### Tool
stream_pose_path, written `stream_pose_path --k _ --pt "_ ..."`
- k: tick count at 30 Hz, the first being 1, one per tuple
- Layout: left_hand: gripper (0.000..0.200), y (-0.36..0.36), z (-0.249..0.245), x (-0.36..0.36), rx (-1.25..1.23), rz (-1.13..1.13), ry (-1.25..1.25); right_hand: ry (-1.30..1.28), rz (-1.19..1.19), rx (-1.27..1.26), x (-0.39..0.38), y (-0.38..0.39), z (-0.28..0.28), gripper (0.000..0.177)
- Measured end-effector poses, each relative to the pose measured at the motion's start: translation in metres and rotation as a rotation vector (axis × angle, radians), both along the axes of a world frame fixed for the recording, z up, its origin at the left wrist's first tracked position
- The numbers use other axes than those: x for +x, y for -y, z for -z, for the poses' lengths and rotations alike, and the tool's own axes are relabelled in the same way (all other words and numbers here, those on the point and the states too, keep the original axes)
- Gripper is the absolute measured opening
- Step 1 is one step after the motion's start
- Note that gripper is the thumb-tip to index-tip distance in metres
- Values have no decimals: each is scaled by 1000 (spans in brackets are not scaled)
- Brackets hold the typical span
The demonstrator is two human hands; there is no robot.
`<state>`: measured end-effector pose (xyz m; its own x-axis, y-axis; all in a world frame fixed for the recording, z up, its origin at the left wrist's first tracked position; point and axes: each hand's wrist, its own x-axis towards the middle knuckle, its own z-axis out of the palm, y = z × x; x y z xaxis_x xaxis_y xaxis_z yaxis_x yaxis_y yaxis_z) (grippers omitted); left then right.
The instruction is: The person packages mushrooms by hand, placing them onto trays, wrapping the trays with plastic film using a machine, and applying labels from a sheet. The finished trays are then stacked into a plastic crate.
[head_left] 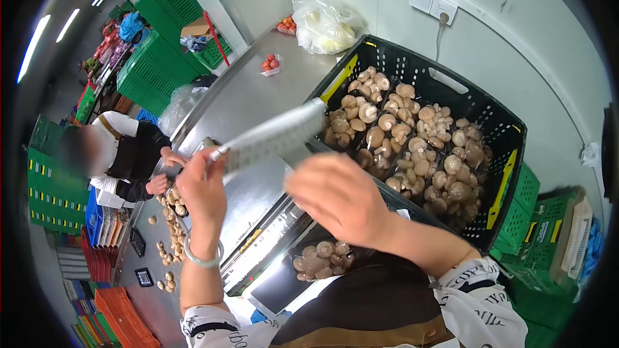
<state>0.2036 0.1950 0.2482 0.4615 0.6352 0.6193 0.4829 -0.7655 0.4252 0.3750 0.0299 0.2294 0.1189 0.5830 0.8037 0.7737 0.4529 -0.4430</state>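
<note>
My left hand [203, 187], with a pale bangle at the wrist, pinches one end of a thin white sheet [277, 132]. The sheet is blurred and seems to carry faint rows of marks. It is held up over the metal table, and its far end reaches the edge of the black crate [412, 64]. My right hand [338, 196] is smeared by motion, its fingers stretched toward the left with nothing visible in them. Below it a wrapped pack of mushrooms [324, 260] lies by a metal-edged machine [258, 245]. The crate holds several packs of brown mushrooms [419, 138].
A co-worker [122, 142] handles loose mushrooms [171, 238] at the left of the table [248, 93]. Farther back are a small pack of tomatoes [271, 64] and a clear plastic bag [329, 26]. Green crates [545, 232] stand at the right; a socket [443, 9] is on the wall.
</note>
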Motion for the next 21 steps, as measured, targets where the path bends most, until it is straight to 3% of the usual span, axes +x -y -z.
stream_pose_path --k 2,7,14,17,19,21 --pt "7 36 -21 -10 -92 71 -8 -79 -92 39 -3 -16 -42 37" --pt "19 85 -47 -30 -318 180 57 97 -204 84 -20 -25 -45 26" --pt "26 117 -25 -28 -974 158 497 305 -266 178 -12 -12 -35 17" --pt "25 117 1 -25 -1115 108 563 162 -513 69 5 -14 -21 14" --pt "24 117 15 -33 -1068 -22 525 -280 -438 -103 44 -22 -13 6" --pt "24 117 28 -51 -1051 -104 491 -785 -231 -499 113 -46 5 14"
